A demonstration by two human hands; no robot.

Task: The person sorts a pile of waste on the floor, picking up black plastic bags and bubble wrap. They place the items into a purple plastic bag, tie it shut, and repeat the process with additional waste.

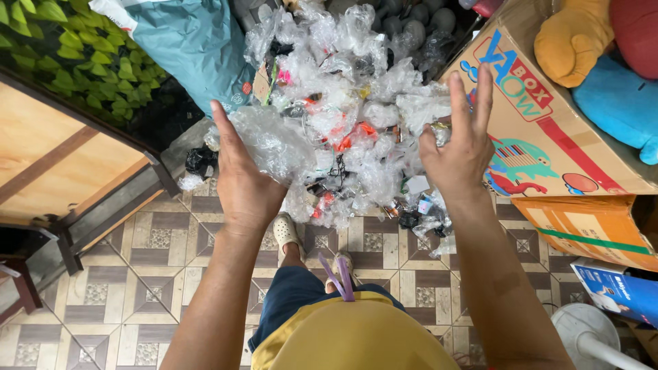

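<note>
Heaps of crinkled clear plastic bags and small wrapped parts (343,116) still lie loose on the patterned floor tiles (157,267) beyond my feet, so most of the sorting looks undone. My left hand (243,181) rests flat against a rumpled clear bag (271,140), fingers straight, gripping nothing. My right hand (460,147) hovers spread and empty over the heap's right edge, beside the printed cardboard box (548,123).

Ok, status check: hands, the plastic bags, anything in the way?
Left hand flat against a clear plastic bag, fingers straight. Right hand open, holding nothing. Heap of bagged items straight ahead on the floor. Cardboard box close on the right.
</note>
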